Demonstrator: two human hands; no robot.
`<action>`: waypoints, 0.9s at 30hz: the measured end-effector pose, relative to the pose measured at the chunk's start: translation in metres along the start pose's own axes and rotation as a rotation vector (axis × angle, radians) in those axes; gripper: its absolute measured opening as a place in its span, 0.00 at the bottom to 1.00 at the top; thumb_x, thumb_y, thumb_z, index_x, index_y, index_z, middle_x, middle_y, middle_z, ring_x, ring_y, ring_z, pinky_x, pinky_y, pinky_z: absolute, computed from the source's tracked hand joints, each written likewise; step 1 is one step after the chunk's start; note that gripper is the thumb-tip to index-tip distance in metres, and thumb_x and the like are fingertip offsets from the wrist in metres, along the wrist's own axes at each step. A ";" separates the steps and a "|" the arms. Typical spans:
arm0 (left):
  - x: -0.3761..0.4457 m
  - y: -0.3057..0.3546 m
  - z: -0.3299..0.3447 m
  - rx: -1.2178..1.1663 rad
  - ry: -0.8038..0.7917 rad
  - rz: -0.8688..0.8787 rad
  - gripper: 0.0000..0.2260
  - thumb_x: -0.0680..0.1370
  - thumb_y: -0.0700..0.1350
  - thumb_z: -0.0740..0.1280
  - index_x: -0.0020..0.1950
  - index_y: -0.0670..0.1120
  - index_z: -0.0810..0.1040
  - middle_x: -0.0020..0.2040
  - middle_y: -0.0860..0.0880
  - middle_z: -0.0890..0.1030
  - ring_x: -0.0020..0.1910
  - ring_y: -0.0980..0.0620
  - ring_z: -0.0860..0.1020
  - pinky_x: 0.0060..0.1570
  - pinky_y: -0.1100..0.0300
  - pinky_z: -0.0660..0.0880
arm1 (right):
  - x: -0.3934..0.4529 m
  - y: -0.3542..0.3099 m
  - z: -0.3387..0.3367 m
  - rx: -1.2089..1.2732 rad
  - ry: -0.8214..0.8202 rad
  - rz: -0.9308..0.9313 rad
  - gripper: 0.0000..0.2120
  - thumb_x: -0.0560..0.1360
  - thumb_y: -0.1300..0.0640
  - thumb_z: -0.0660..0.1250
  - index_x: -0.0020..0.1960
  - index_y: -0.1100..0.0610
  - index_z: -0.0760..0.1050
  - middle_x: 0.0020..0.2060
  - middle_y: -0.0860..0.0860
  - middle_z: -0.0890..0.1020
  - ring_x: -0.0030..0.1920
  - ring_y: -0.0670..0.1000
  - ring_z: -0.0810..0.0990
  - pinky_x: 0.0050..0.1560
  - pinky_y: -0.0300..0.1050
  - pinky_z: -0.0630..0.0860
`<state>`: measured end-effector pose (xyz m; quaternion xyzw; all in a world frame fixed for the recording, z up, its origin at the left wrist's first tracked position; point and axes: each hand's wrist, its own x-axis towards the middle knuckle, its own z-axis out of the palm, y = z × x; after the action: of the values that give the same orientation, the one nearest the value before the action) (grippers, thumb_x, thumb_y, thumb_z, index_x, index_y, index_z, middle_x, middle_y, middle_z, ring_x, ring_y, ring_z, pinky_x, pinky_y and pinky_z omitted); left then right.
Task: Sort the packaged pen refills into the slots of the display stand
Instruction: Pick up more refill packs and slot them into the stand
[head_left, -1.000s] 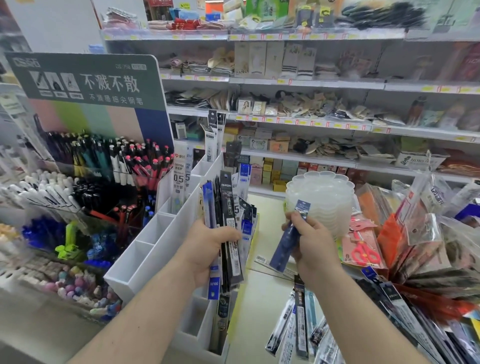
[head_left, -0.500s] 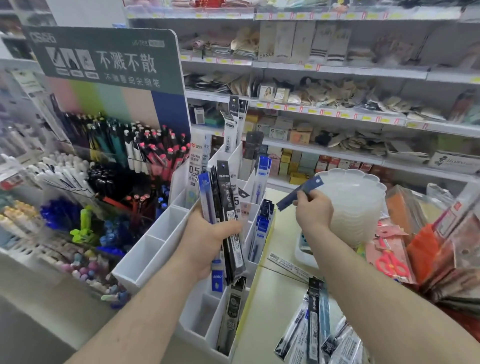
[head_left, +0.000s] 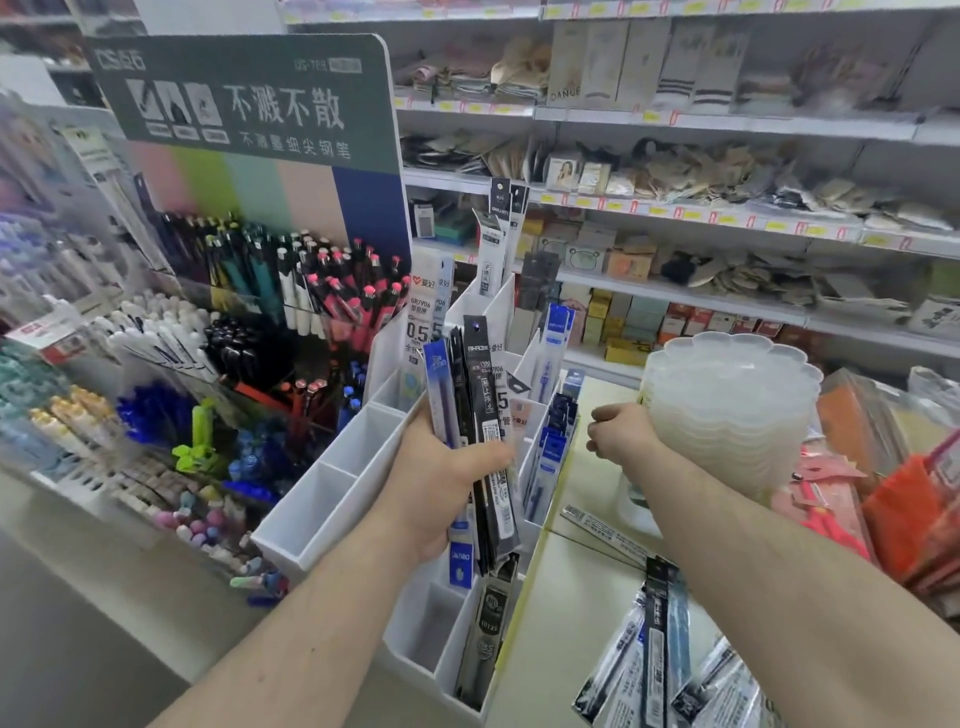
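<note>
refills (head_left: 480, 415) sat fanned in the left hand (head_left: 441, 478), thumb clamped across their lower halves, held up in front of the stand (head_left: 332, 499) at about 12 o'clock from the wrist. each looked like a long, flat, narrow sleeve of glossy plastic film over a printed card, black or blue, so i judged them very light, a little springy along the length, and slippery against one another. the likely risk was the fan sliding apart; pinching one pack near its stiffer card top seemed the safest hold, with the tail fed down first. the right hand (head_left: 621, 434) hung at 3 o'clock of the bundle, fingers loosely curled and nothing visible in them, close to the blue packs (head_left: 550, 452) standing in a right-side slot. the stand was white, hard, smooth plastic with thin upright dividers and several bare compartments at 9 o'clock. more loose packs (head_left: 654, 639) lay flat on the pale counter (head_left: 566, 613) at 5 o'clock. translucent scalloped trays (head_left: 727, 410) stood stacked just beyond the right hand.
</note>
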<state>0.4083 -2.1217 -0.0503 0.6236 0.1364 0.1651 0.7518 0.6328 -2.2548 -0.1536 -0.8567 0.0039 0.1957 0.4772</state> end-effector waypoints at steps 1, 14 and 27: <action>0.000 0.000 0.000 -0.002 -0.001 0.001 0.15 0.65 0.38 0.74 0.48 0.51 0.82 0.45 0.44 0.85 0.46 0.42 0.85 0.42 0.49 0.82 | -0.003 0.003 -0.002 0.019 0.002 0.008 0.17 0.77 0.69 0.63 0.65 0.63 0.76 0.42 0.54 0.80 0.38 0.53 0.82 0.54 0.54 0.81; -0.001 0.002 0.004 -0.092 -0.085 -0.067 0.13 0.64 0.38 0.73 0.46 0.49 0.84 0.41 0.44 0.86 0.40 0.46 0.85 0.36 0.54 0.81 | -0.158 -0.038 -0.025 0.558 -0.063 -0.222 0.12 0.70 0.73 0.66 0.46 0.60 0.81 0.34 0.53 0.81 0.29 0.47 0.74 0.31 0.40 0.72; -0.004 0.000 0.009 -0.167 -0.267 -0.196 0.17 0.68 0.37 0.73 0.56 0.37 0.79 0.44 0.38 0.83 0.40 0.43 0.83 0.38 0.51 0.81 | -0.218 -0.045 -0.013 0.379 -0.125 -0.472 0.08 0.71 0.64 0.76 0.46 0.61 0.78 0.30 0.50 0.76 0.32 0.47 0.72 0.33 0.39 0.71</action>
<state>0.4080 -2.1316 -0.0489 0.5593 0.0813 0.0174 0.8248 0.4450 -2.2801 -0.0364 -0.7161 -0.1884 0.1276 0.6599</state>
